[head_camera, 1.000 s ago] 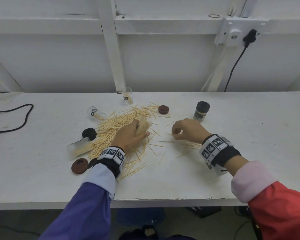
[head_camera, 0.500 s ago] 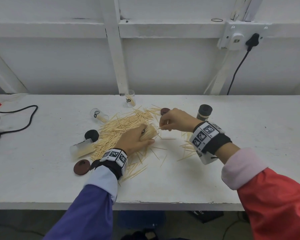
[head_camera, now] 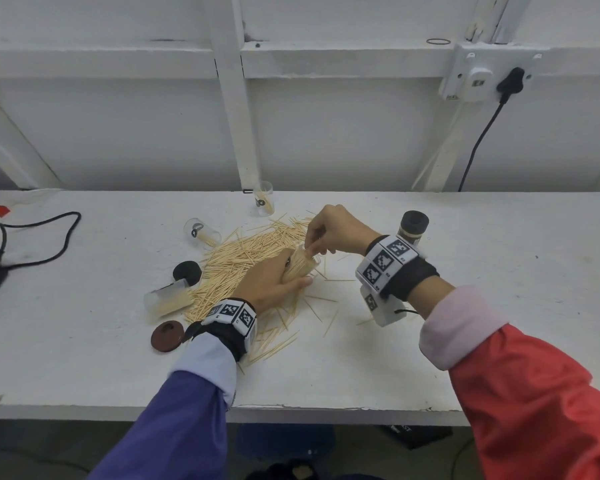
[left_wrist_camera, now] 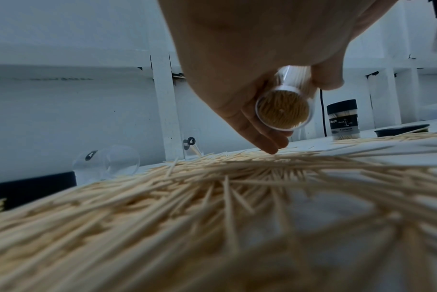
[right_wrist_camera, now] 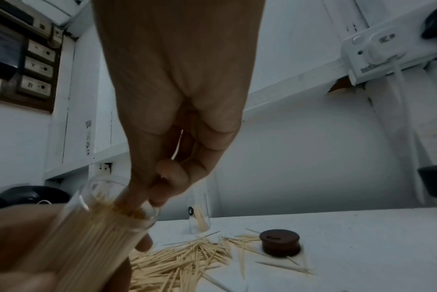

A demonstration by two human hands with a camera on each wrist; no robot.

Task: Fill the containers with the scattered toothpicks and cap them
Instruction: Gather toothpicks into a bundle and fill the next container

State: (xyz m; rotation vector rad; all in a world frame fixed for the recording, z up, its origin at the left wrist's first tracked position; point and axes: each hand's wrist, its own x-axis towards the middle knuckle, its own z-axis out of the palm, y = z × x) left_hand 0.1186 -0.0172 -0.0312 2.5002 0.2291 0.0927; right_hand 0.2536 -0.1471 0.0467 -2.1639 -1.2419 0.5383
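Right hand now at the container mouth, delivering toothpicks.

The right hand (head_camera: pixel 336 230), a second ago down on the table at centre right of the head view, has come up to the clear container (head_camera: pixel 300 266) at frame centre and pinches a few toothpicks (right_wrist_camera: pixel 176 147) into its open mouth. The left hand (head_camera: pixel 267 282) still grasps that container, tilted above the scattered pile (head_camera: pixel 246 261). It looks nearly full; capping is judged close. Loose caps (head_camera: pixel 167 336) lie lower left; other containers (head_camera: pixel 201 232) remain mostly unfilled.
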